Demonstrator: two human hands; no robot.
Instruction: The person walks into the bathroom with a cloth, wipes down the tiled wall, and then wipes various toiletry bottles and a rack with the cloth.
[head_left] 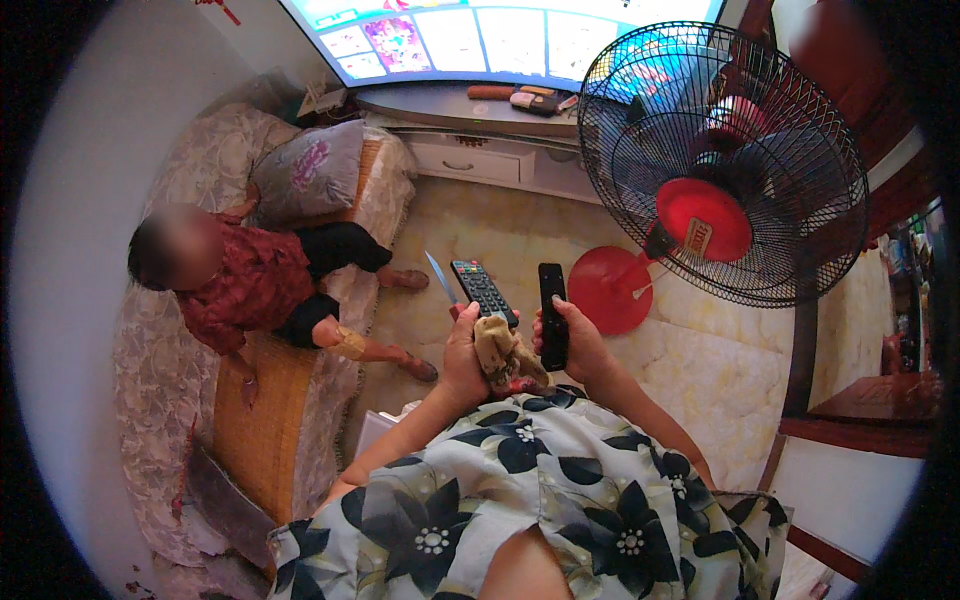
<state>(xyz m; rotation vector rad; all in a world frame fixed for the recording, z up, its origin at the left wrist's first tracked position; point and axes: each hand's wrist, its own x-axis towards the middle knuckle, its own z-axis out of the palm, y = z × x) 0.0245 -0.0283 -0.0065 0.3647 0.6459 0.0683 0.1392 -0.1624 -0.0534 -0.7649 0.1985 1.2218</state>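
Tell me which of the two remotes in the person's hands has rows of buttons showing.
The remote in the left hand: the buttoned remote shows rows of keys, held together with a knife and cloth. The slim black remote in the right hand looks plain.

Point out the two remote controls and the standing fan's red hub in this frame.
Buttoned remote (483,290), head view: on its keypad face, above the left hand.
Slim black remote (553,300), head view: on its upper body, above the right hand's fingers.
Fan hub (703,221), head view: on the red centre disc behind the grille.

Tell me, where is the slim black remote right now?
The slim black remote stands upright in the right hand, mid-picture, just right of the buttoned remote and cloth in the left hand.
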